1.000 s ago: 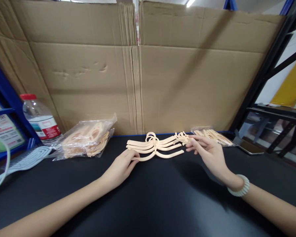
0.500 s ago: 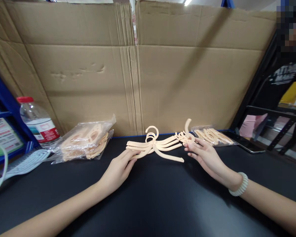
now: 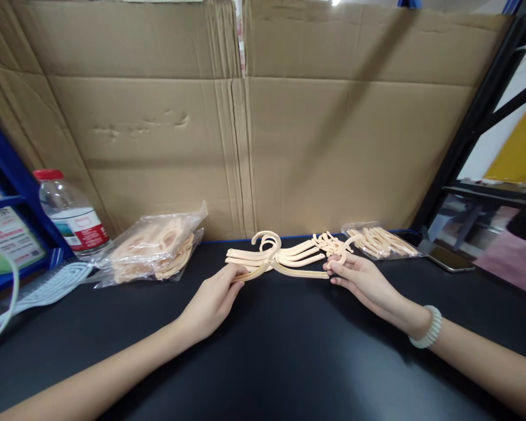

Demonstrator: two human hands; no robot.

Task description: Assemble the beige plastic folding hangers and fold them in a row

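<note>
My left hand (image 3: 213, 298) is closed on the left arm of a cream plastic clothes hanger (image 3: 300, 273), whose hook stands up and whose right arm reaches toward my right hand (image 3: 368, 283). Pinched in the right fingers is a small curved cream piece (image 3: 345, 251), partly hidden by the fingertips. Just behind the held hanger lie several matching hangers (image 3: 300, 254), overlapping on the black table (image 3: 263, 356). A jumble of small curved cream pieces (image 3: 327, 241) sits behind the right fingers.
Clear bags of cream parts lie left (image 3: 153, 248) and right (image 3: 381, 241). A bottle with a red cap (image 3: 72, 213) and a pale blue hairbrush (image 3: 55, 286) are at far left. A phone (image 3: 445, 257) lies at right. Cardboard (image 3: 166, 146) walls the back.
The held hanger has tilted, its right arm rising to nearly level and its hook shifting. The curved piece in my right hand has turned from upright to slanted, lower, near the hanger's right end.
</note>
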